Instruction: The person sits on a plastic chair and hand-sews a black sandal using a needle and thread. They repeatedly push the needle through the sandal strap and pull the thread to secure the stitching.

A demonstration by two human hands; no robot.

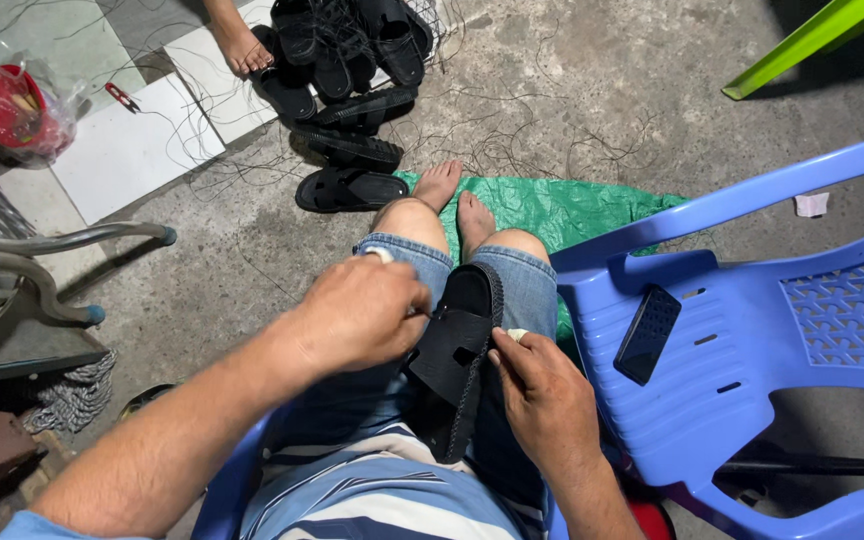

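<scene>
A black sandal (457, 350) lies on my lap, across my denim shorts, toe end pointing away from me. My left hand (362, 315) is curled over the sandal's left side and strap, fingers closed on it. My right hand (542, 385) pinches the sandal's right edge between thumb and forefinger; a pale wrap shows on a fingertip. My bare feet (457, 205) rest on a green sheet (572, 210) on the floor.
A blue plastic chair (752, 340) lies tipped at my right with a black phone (648, 333) on it. A pile of black sandals (347, 90) and loose black threads lie ahead, beside another person's bare foot (240, 45). A red container in plastic (12, 105) sits far left.
</scene>
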